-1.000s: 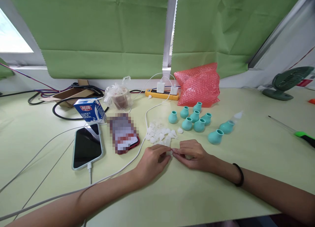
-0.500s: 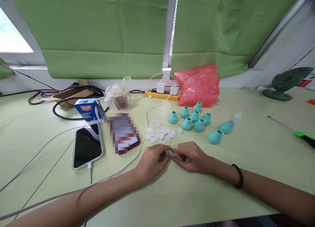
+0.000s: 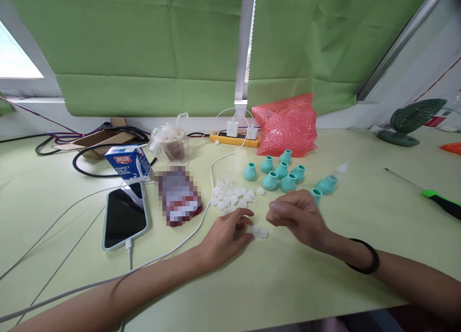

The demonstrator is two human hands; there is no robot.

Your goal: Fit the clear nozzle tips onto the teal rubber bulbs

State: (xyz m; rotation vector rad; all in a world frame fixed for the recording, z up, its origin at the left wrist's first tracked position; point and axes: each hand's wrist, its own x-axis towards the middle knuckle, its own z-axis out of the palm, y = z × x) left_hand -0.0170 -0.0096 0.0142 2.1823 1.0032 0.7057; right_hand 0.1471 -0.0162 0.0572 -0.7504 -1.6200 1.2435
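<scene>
My left hand (image 3: pixel 226 235) rests on the table, thumb and fingers curled around the near end of a small translucent plastic piece (image 3: pixel 260 231). Raised just to the right is my right hand (image 3: pixel 300 219), its fingers closed; whatever they may hold is hidden. Behind my left hand lies a pile of small whitish translucent plastic parts (image 3: pixel 230 193). Several teal rubber bulbs (image 3: pixel 270 181) with open necks stand beyond my right hand, which partly covers one bulb (image 3: pixel 316 195). Another teal bulb (image 3: pixel 326 184) lies tilted with a clear pointed tip (image 3: pixel 341 170) in its neck.
On the left are a phone (image 3: pixel 126 216) on a cable, a second, blurred phone (image 3: pixel 180 197) and a blue milk carton (image 3: pixel 128 163). A white cable (image 3: pixel 173 250) crosses my left forearm. Pink bubble wrap (image 3: pixel 286 128), a yellow power strip (image 3: pixel 234 139) and, rightward, a screwdriver (image 3: pixel 441 202) lie there.
My right hand has come away from the translucent piece and risen up and to the right, fingers curled. My left hand stays at the piece, which now shows more. The view has shifted slightly.
</scene>
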